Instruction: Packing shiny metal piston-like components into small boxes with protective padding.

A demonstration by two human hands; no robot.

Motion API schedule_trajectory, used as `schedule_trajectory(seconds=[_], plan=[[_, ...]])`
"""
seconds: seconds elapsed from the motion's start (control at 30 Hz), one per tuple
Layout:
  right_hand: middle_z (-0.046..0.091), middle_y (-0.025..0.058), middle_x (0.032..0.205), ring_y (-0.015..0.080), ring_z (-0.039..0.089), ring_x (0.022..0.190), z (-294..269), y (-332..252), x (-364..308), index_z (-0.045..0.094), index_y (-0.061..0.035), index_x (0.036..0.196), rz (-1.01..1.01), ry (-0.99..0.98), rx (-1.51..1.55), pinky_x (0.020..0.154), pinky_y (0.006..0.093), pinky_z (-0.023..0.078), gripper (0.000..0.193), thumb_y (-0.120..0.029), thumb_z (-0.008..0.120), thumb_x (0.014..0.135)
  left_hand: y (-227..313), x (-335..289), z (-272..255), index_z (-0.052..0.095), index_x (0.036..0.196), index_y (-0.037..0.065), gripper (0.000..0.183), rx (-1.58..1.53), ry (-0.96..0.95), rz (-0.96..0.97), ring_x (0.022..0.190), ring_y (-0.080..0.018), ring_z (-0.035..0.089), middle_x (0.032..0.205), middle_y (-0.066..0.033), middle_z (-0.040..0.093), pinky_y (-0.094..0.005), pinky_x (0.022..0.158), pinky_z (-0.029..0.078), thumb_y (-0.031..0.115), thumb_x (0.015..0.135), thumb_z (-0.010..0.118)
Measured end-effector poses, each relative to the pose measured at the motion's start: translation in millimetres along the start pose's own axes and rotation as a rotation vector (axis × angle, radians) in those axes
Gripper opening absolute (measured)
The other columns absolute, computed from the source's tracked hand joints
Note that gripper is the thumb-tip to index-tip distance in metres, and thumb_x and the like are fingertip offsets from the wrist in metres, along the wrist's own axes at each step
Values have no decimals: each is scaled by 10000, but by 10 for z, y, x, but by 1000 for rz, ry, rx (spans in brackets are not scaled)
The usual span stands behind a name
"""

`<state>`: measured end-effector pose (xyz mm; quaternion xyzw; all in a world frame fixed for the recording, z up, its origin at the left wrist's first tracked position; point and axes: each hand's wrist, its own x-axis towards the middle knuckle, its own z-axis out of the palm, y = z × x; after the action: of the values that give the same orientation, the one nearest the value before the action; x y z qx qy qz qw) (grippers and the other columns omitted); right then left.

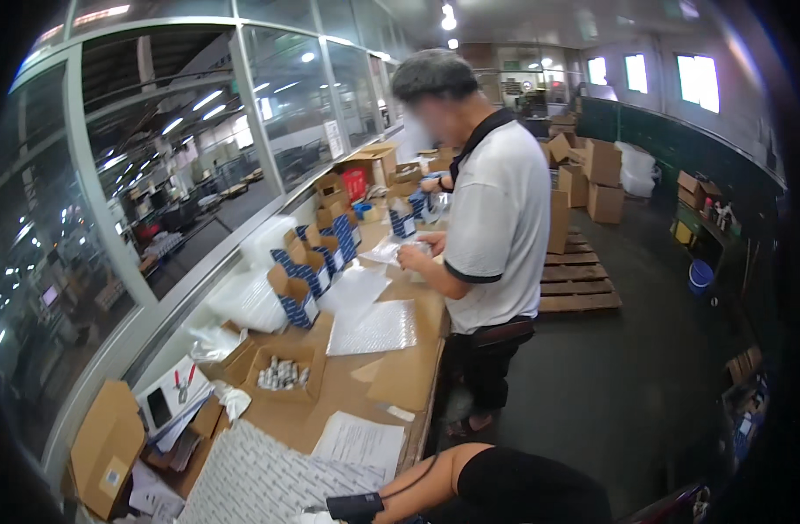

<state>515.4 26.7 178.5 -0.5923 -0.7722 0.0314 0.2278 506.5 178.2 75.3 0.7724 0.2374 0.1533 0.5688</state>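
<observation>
My right forearm (pixel 422 486) reaches in from the lower right, with a black band (pixel 354 507) round the wrist and a thin dark cord along it. Past the band, a small white-and-grey patch shows at the lower edge; I cannot make out fingers or anything held. Nearest to it, a large patterned sheet (pixel 260 476) covers the near end of the table. A printed paper (pixel 360 444) lies beside that sheet. Farther on stands an open carton of small metal parts (pixel 282 374). My left hand does not show.
Ahead, a person (pixel 500 210) handles clear plastic wrap (pixel 387 251) at the table. Blue-and-white boxes (pixel 297 301) line the window side, near bubble wrap (pixel 374 327). Red-handled pliers (pixel 184 384) and a phone (pixel 159 407) lie at left. A wooden pallet (pixel 579 284) rests on the floor.
</observation>
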Motion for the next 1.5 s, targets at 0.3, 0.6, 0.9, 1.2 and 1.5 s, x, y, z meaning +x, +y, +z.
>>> schedule_trajectory(seconds=[0.3, 0.6, 0.9, 1.2, 1.5], plan=[[538, 114, 918, 271, 550, 867, 312, 94, 35, 523, -108, 1088, 63, 203, 86, 738, 380, 447, 357, -196, 521, 742, -99, 60, -46, 515, 1053, 16, 292, -33, 39, -94, 866, -217, 583, 961, -120, 592, -361, 749, 498, 262, 924, 423], [538, 103, 952, 258, 548, 895, 749, 54, 343, 526, -132, 1087, 46, 393, 7, 767, 369, 445, 345, -192, 510, 748, -334, 38, -229, 520, 1041, 19, 292, -129, 97, -180, 849, -220, 586, 947, -118, 594, -365, 737, 501, 268, 922, 422], [538, 92, 985, 245, 545, 923, 967, -72, 481, 529, -156, 1085, 22, 442, -74, 795, 358, 443, 336, -188, 499, 753, -647, -166, -501, 526, 1028, 22, 292, -282, 219, -329, 833, -223, 588, 932, -117, 596, -369, 725, 503, 273, 921, 421], [498, 10, 1162, 203, 482, 1090, 1200, -220, 366, 523, -222, 1077, 94, 408, -133, 951, 328, 385, 330, -169, 460, 757, -1365, -362, -699, 531, 1015, 25, 293, -601, 455, -640, 817, -227, 591, 918, -115, 599, -373, 712, 506, 279, 919, 420], [455, 199, 1281, 234, 448, 1199, 619, 123, 71, 329, 11, 1339, 632, 218, 891, 986, 334, 365, 698, -212, 669, 771, -424, -644, -606, 553, 1049, 62, 236, -799, 439, -224, 924, -136, 557, 976, -33, 603, -275, 812, 427, 209, 867, 583]])
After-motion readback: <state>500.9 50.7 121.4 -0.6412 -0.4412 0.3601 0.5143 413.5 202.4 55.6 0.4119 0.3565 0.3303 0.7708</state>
